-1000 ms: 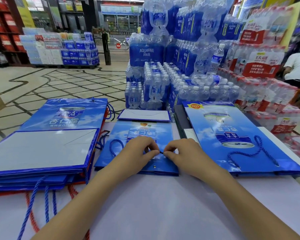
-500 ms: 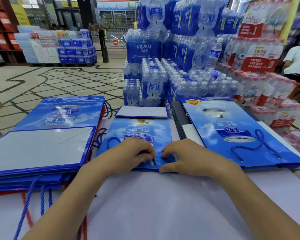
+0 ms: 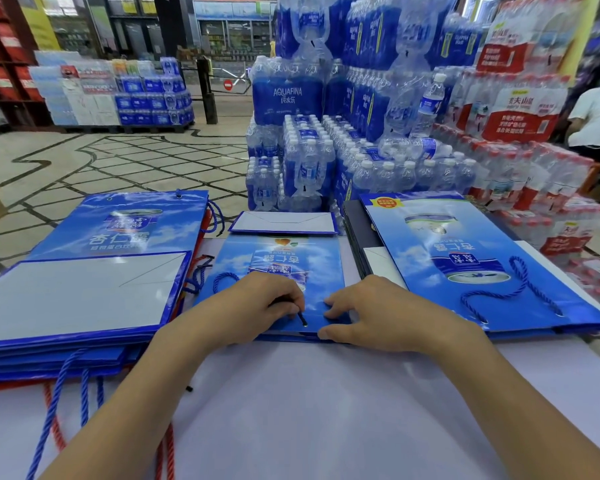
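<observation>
A flat blue paper gift bag (image 3: 278, 258) lies in the middle of the white table (image 3: 309, 410). My left hand (image 3: 257, 306) pinches the dark tip of the bag's blue rope handle (image 3: 302, 318), which points at a small hole near the bag's near edge. My right hand (image 3: 374, 313) holds that near edge, thumb at the rim and fingers curled on top. The rest of the rope loops out to the left of my left hand.
A stack of flat blue bags (image 3: 90, 282) with loose blue and red cords sits at the left. Another blue bag pile (image 3: 465, 265) lies at the right. Shrink-wrapped water bottle packs (image 3: 326, 150) rise behind the table. A person in white (image 3: 596, 116) stands far right.
Both hands slid nearer to me, to the bag's near edge. The rope tip, earlier pinched between both hands, is now in my left hand alone and angled down at the hole.
</observation>
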### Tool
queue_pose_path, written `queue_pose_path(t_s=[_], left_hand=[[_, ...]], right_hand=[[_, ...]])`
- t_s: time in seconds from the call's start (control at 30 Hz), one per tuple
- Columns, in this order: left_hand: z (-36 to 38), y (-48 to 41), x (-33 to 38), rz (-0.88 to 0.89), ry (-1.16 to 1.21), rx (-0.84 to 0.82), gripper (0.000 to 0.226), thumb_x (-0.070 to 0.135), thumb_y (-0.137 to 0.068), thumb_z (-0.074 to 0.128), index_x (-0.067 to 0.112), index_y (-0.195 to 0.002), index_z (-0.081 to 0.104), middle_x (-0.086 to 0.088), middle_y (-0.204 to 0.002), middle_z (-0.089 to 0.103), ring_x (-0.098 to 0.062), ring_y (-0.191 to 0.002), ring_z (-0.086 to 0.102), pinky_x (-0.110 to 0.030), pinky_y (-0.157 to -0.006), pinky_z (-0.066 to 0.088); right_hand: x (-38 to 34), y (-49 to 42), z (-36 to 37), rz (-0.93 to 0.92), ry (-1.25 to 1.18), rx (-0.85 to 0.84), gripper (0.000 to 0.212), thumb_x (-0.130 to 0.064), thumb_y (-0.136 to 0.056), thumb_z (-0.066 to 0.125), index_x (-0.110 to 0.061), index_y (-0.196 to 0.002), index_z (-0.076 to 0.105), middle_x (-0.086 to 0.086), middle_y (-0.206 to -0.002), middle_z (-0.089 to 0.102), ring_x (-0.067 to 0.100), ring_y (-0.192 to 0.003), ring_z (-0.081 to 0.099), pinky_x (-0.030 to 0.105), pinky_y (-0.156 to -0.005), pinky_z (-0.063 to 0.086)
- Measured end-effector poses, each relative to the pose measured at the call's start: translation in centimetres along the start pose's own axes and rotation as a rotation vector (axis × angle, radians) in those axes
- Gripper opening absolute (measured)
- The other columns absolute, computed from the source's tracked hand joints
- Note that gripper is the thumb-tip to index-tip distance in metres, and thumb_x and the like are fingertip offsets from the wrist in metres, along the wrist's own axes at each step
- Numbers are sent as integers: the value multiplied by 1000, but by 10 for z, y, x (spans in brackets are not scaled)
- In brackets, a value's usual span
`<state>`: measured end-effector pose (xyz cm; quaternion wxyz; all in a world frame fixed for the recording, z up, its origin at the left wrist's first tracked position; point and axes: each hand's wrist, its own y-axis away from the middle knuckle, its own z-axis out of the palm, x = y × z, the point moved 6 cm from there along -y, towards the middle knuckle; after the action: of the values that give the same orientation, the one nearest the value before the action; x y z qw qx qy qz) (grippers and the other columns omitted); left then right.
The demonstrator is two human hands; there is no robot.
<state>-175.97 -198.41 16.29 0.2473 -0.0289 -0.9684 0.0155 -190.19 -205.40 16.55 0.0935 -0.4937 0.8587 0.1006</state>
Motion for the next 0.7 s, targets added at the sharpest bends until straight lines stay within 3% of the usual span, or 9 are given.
queue_pose_path(t_s=[0.13,0.23,0.37,0.5,0.7], left_hand=[[4,-1,1,15,17,-15,13,20,-97,56,28,-94,66,18,-90,64,6,-85,54,-8,-73,39],[1,-1,2,55,9,24,11,21,-96,58,26,-96,68,20,-90,61,4,-88,53,-8,-75,38],[0,-1,6,99,-6,50,12,20,-97,57,25,-98,68,15,-92,58,-2,-91,51,-12,-79,39],[9,-2,9,96,-4,-12,13,20,-97,54,27,-98,66,13,-95,58,-2,-92,52,-15,-82,40],[-8,3,6,-15,149,123,20,34,-97,54,28,-109,68,15,-102,67,1,-95,57,-14,-82,44]], right_hand=[[-1,1,0,-25,50,13,47,-65,-86,56,-30,-112,71,-14,-121,67,9,-116,53,34,-98,46],[-3,4,-6,-74,67,93,36,-58,-90,54,-31,-100,75,-16,-98,73,7,-95,58,31,-87,49],[-9,8,-10,-146,134,160,35,-50,-96,49,-25,-93,74,-9,-79,70,11,-73,52,27,-71,43],[-11,8,-12,-170,141,170,36,-49,-97,47,-23,-94,73,-6,-77,70,14,-74,54,27,-70,43],[-6,7,-18,-154,129,300,33,-46,-101,41,-24,-98,66,-1,-81,69,23,-76,57,39,-71,46]])
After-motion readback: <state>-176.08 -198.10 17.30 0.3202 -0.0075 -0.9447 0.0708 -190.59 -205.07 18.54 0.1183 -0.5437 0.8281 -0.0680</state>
